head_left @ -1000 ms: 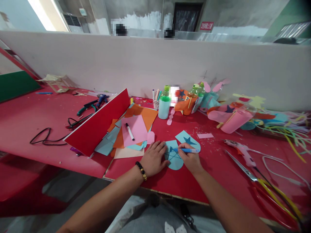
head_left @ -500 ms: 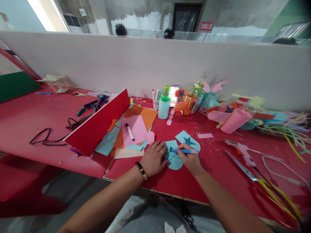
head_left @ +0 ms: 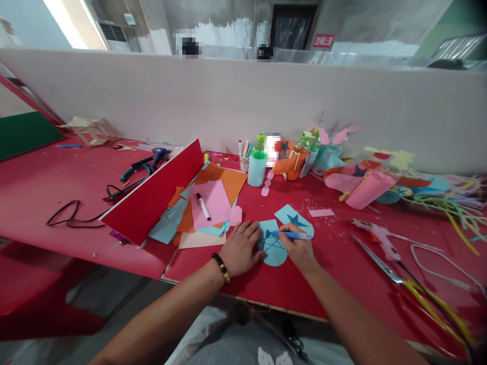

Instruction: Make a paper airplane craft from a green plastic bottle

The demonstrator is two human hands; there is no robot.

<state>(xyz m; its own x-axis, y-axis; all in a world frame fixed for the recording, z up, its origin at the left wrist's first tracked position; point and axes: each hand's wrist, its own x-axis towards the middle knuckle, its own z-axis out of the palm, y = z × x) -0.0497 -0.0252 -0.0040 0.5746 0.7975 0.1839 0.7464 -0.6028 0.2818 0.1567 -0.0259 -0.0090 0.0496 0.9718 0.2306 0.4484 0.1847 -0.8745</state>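
Note:
My right hand [head_left: 299, 249] is closed round a blue marker [head_left: 296, 235], its tip at the upper part of a light-blue paper piece [head_left: 274, 257] with one rounded end. Lines of a star are drawn on that paper, its top point filled in dark. Flat on the table, my left hand [head_left: 243, 247] has its fingers extended, their tips at the paper's left edge. Just behind my right hand lies a second light-blue paper piece [head_left: 287, 210] bearing a dark filled star [head_left: 297, 220].
Stacked coloured paper [head_left: 211, 203] with a capped marker [head_left: 203, 207] lies left, beside a standing red board [head_left: 160, 195]. Bottles [head_left: 256, 170] and paper crafts [head_left: 371, 188] line the partition [head_left: 228, 101]. Right are a pink glue gun [head_left: 380, 241] and large scissors [head_left: 399, 281].
The marker tip has shifted slightly right, and more of the star's lines show on the paper. My left hand stays in place.

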